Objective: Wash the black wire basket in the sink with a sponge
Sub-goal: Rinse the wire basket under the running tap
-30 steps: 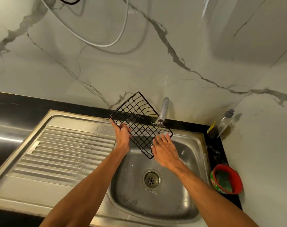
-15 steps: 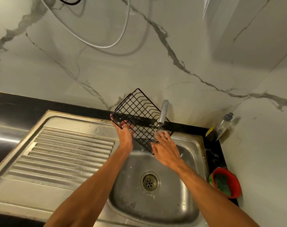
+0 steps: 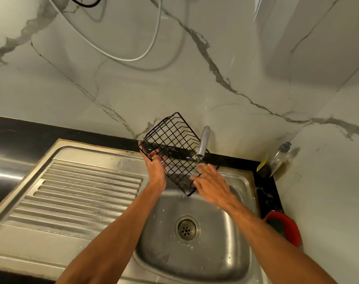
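Note:
The black wire basket (image 3: 174, 146) is held tilted on one corner above the back of the steel sink (image 3: 195, 253), just under the chrome tap (image 3: 203, 142). My left hand (image 3: 157, 167) grips its left edge with fingers hooked through the wires. With fingers straight and spread, my right hand (image 3: 210, 181) lies against the basket's lower right side, under the tap's spout. A green sponge (image 3: 279, 226) lies in a red bowl (image 3: 293, 232) at the right of the sink, apart from both hands.
A ribbed steel drainboard (image 3: 76, 193) stretches left of the basin. The drain (image 3: 186, 228) sits in the basin's middle. A clear soap bottle (image 3: 279, 158) stands in the back right corner on the black counter (image 3: 20, 130). Marble walls close in behind and at right.
The basket has turned a little and its top has risen toward the wall. My right hand has slid up from the basket's lower corner toward the tap. My left hand keeps its grip.

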Demonstrator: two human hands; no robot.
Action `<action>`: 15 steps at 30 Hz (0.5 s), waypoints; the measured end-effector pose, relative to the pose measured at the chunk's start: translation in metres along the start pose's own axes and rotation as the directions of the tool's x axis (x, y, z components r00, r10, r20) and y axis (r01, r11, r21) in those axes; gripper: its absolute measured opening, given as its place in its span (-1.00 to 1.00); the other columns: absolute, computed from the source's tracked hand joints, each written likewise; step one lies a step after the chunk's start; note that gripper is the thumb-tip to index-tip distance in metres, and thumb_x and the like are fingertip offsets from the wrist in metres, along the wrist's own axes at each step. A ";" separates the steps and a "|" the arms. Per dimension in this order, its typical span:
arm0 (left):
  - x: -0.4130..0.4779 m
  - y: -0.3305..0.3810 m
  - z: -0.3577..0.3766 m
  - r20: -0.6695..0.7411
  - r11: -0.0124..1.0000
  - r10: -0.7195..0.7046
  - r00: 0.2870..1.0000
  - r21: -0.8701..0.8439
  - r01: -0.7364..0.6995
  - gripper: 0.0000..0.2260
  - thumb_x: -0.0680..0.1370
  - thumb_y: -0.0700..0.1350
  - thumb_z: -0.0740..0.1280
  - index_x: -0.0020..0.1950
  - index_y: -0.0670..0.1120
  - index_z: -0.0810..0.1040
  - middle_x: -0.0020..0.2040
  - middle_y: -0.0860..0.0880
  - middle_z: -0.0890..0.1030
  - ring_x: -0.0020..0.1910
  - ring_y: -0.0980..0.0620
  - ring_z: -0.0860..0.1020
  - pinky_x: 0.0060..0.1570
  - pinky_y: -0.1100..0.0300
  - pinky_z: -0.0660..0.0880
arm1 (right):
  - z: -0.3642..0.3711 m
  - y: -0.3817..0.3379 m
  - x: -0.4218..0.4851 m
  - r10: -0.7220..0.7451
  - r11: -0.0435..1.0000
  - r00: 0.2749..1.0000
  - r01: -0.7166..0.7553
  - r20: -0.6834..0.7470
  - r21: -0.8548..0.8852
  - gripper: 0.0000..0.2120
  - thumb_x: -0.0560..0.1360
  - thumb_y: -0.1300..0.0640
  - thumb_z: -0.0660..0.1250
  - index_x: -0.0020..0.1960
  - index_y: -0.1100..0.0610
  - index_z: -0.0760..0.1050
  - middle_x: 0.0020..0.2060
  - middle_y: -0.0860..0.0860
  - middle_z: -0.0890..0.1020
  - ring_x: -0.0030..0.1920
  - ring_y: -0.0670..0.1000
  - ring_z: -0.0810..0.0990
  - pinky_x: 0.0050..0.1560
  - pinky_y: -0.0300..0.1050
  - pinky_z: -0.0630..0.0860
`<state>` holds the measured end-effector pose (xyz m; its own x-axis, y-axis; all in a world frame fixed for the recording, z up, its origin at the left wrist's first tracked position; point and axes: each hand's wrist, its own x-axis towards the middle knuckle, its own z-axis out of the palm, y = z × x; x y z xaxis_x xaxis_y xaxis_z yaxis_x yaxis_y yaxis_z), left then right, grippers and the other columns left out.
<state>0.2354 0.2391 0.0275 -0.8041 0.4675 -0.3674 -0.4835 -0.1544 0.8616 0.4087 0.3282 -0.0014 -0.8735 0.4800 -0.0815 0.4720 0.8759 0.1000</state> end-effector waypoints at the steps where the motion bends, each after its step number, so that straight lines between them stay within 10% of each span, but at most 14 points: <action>1: -0.001 0.002 0.001 -0.020 1.000 -0.008 1.000 -0.019 0.008 -0.33 0.66 -0.32 0.05 0.62 0.28 0.00 0.48 -0.11 0.42 0.36 -0.15 0.50 0.38 -0.20 0.42 | -0.001 0.000 0.002 0.048 0.997 0.998 -0.050 -0.038 -0.064 -0.60 0.65 -0.07 0.07 0.41 0.01 0.45 0.49 0.16 0.33 0.53 0.18 0.21 0.54 0.19 0.04; 6: -0.001 0.003 -0.004 -0.056 0.998 -0.011 0.998 -0.062 0.007 -0.37 0.68 -0.30 0.03 0.61 0.29 0.04 0.43 -0.12 0.46 0.33 -0.17 0.52 0.33 -0.17 0.47 | -0.005 -0.031 -0.001 0.007 0.922 0.997 0.024 -0.078 0.386 -0.69 0.63 0.05 0.22 0.34 0.03 0.52 0.41 0.02 0.47 0.45 0.02 0.33 0.52 0.08 0.18; 9: -0.001 0.004 -0.009 -0.089 0.986 -0.086 0.992 -0.150 0.072 -0.41 0.67 -0.30 0.06 0.54 0.29 0.21 0.33 -0.09 0.51 0.23 -0.13 0.58 0.20 -0.07 0.56 | 0.002 -0.049 -0.022 0.478 0.778 0.765 -0.143 -0.430 0.612 -0.65 0.49 0.21 0.42 0.28 0.08 0.56 0.36 0.01 0.45 0.38 0.00 0.38 0.36 0.00 0.42; 12: -0.009 -0.004 -0.017 -0.079 0.939 -0.232 0.970 -0.279 0.202 -0.69 0.65 -0.29 0.07 0.16 0.05 0.48 0.23 -0.16 0.54 0.17 -0.13 0.56 0.25 -0.08 0.51 | 0.006 -0.074 -0.033 0.861 0.329 0.460 -0.180 -0.216 0.927 -0.43 0.39 0.17 0.54 0.29 0.12 0.35 0.28 0.07 0.34 0.20 0.02 0.42 0.13 -0.10 0.48; 15: -0.016 -0.028 -0.030 0.010 0.884 -0.333 0.943 -0.345 0.316 -0.69 0.63 -0.26 0.07 0.31 -0.17 0.48 0.24 -0.26 0.54 0.16 -0.15 0.56 0.33 -0.13 0.46 | 0.005 -0.068 -0.014 0.787 -0.267 0.559 -0.076 0.263 0.961 -0.46 0.52 0.29 0.38 0.40 0.00 0.27 0.28 0.03 0.40 0.05 0.03 0.58 -0.09 -0.05 0.64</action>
<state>0.2510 0.2103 -0.0009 -0.5936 0.5009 -0.6298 -0.8006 -0.2888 0.5249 0.3892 0.2621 -0.0118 -0.0855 0.9701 -0.2273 0.0548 -0.2232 -0.9732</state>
